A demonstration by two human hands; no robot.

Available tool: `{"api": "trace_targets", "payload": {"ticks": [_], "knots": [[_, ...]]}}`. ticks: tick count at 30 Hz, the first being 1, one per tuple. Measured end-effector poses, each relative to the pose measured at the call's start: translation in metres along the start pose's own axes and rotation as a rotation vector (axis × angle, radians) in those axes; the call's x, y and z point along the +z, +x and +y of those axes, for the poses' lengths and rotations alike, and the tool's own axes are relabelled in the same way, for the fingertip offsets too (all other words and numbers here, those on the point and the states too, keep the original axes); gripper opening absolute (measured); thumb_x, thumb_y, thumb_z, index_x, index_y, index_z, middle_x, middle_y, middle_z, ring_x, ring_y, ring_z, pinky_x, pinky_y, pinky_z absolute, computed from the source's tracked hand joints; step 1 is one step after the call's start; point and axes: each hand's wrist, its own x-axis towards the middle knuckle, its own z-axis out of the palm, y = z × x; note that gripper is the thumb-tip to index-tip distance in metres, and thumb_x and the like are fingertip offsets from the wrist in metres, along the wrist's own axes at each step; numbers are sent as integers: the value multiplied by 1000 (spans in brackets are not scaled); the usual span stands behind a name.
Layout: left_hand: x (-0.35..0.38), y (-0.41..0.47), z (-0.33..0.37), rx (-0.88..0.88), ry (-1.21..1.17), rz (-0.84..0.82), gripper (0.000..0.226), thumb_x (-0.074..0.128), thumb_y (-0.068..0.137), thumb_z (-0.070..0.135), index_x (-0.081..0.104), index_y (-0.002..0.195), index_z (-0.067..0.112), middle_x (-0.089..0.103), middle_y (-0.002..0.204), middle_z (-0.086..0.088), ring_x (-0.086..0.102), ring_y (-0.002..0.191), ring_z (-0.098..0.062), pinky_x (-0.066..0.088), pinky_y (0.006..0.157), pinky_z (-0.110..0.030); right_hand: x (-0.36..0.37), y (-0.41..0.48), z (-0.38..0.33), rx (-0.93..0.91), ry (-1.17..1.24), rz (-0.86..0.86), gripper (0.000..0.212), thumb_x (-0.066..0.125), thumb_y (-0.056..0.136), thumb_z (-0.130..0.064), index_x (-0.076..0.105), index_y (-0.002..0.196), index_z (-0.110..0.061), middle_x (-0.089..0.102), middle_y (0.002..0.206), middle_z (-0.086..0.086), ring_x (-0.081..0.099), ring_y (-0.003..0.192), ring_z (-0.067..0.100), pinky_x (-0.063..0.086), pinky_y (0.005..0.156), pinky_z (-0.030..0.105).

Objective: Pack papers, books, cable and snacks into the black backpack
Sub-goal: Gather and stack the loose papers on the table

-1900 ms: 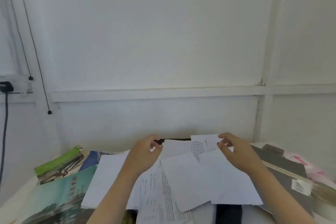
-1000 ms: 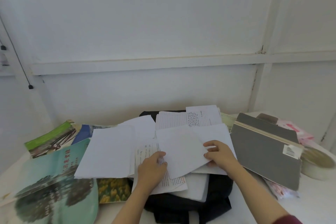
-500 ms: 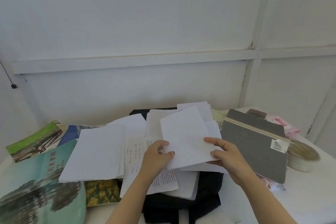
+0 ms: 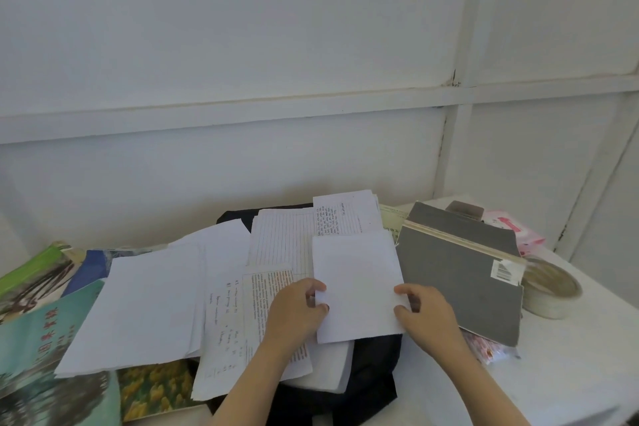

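Fingers and thumb of the left hand (image 4: 295, 309) pinch the left edge of a blank white rectangular sheet of paper (image 4: 358, 284), while the right hand (image 4: 427, 315) pinches the same sheet at its right edge, thumb on top and fingers curled at the border. The sheet sits level between the two hands, above a loose spread of other white papers (image 4: 145, 308), some lined, some handwritten, one printed with reddish text. These papers cover most of the black fabric backpack (image 4: 373, 373), which lies flat on the white table (image 4: 567, 363); its dark cloth shows below the held sheet and again as a small patch at the far side of the pile. Just right of the sheet lies a grey hardcover book (image 4: 460, 284) with a barcode sticker near its corner, resting on another grey book behind it. A roll of pale tape (image 4: 549, 287) stands beside the book's right corner, and a pink snack packet (image 4: 515, 228) lies farther back. On the left, colourful books (image 4: 38, 332) in teal and green overlap under the papers' edge.
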Motion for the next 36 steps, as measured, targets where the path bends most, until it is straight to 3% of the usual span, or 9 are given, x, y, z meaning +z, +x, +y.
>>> {"api": "trace_targets", "payload": {"ticks": [4,8,13,17,21,25,28,32,36], "knots": [[2,4,-1,-9,-35,25,26,60,86,13,57,107,28,52,98,14,52,88,-3,34,71,-11,-3,4,-6,109,240,-36,29,52,88,-3,60,113,-16,55,111,1,50,97,13,42,78,22],[-1,6,-1,-29,-63,16,25,59,86,12,57,103,29,53,101,10,52,91,-5,35,81,-17,-8,7,-12,150,393,-119,44,43,85,9,59,115,-19,56,114,3,52,100,17,43,64,18],[-12,-1,0,-29,-175,39,23,61,86,16,58,103,31,51,100,19,49,93,-1,36,75,-16,-10,3,-24,113,543,-120,52,42,83,15,60,114,-22,55,117,2,52,110,22,49,72,24],[-38,-10,-3,-21,-246,149,25,70,79,22,61,100,30,59,99,13,54,88,-2,40,65,-13,-6,-5,-39,55,591,-189,51,45,82,14,62,107,-26,59,114,0,56,107,22,52,85,35],[-62,-27,-22,-10,-176,252,23,73,76,19,63,92,32,60,97,8,55,85,-8,40,67,-14,10,-17,-54,-7,487,-262,50,46,83,11,63,101,-33,63,109,0,59,102,20,52,89,39],[-76,-52,-46,-42,-18,329,22,70,78,20,61,92,34,57,93,12,50,81,-3,35,66,-9,39,-31,-63,-79,243,-298,44,50,84,-5,62,101,-44,61,114,-9,58,104,14,50,94,38],[-79,-65,-58,-78,158,347,25,65,83,27,60,107,30,54,96,11,50,89,-7,38,75,-19,57,-39,-71,-100,107,-331,41,47,89,-6,58,118,-33,57,119,-8,52,110,12,43,98,26],[-79,-73,-62,-117,392,348,35,53,90,37,52,124,29,58,114,6,51,108,-14,41,87,-24,70,-44,-80,-74,45,-365,42,44,90,-3,53,128,-20,50,118,-2,47,115,16,36,98,23],[-75,-78,-62,-168,367,285,37,49,93,33,47,129,24,55,125,2,50,114,-16,39,92,-24,75,-42,-86,-5,82,-402,39,44,91,-4,51,126,-18,41,113,-1,42,111,17,35,93,23]]}}
